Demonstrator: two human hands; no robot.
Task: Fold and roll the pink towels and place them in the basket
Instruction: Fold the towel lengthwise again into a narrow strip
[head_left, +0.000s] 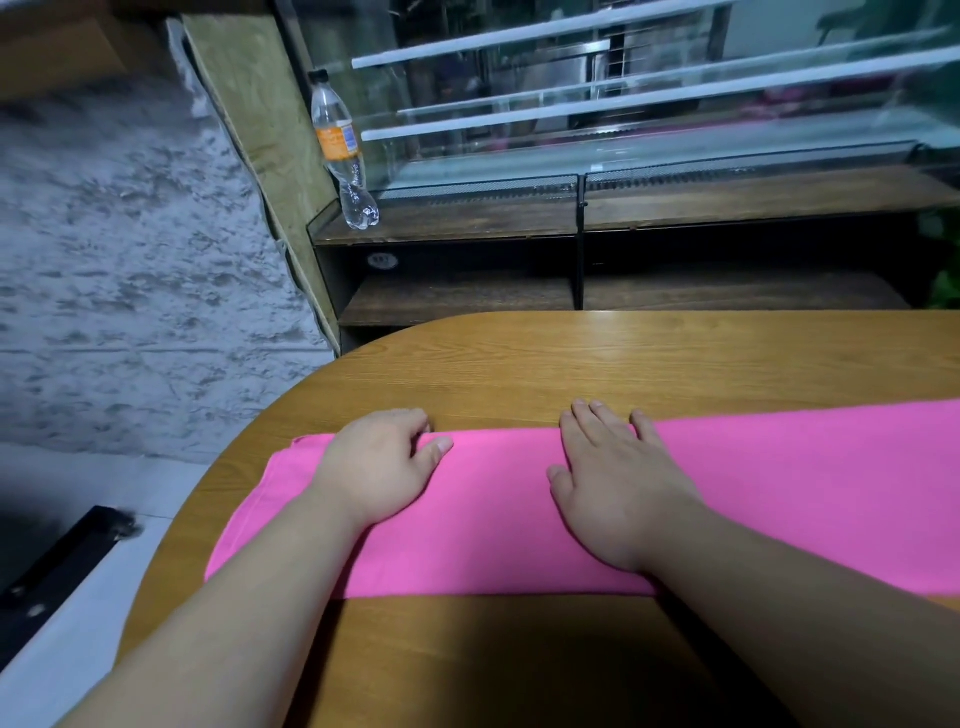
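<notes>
the pink towel (493, 509) lies as a long folded band across the counter (623, 353), its left end near the rounded edge. the left hand (374, 467) sits by that end, fingers (415, 421) curled over the far fold and thumb on top, likely gripping it to start the next fold or roll. further right, the right hand (613, 488) presses flat, fingers spread, tips at the far edge, pinning the cloth.

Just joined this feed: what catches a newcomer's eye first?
The bright pink towel, folded into a long band across the wooden table. The left hand curls over its far edge; the right hand lies flat on it. Behind, a plastic bottle with an orange label stands on a shelf.
</notes>
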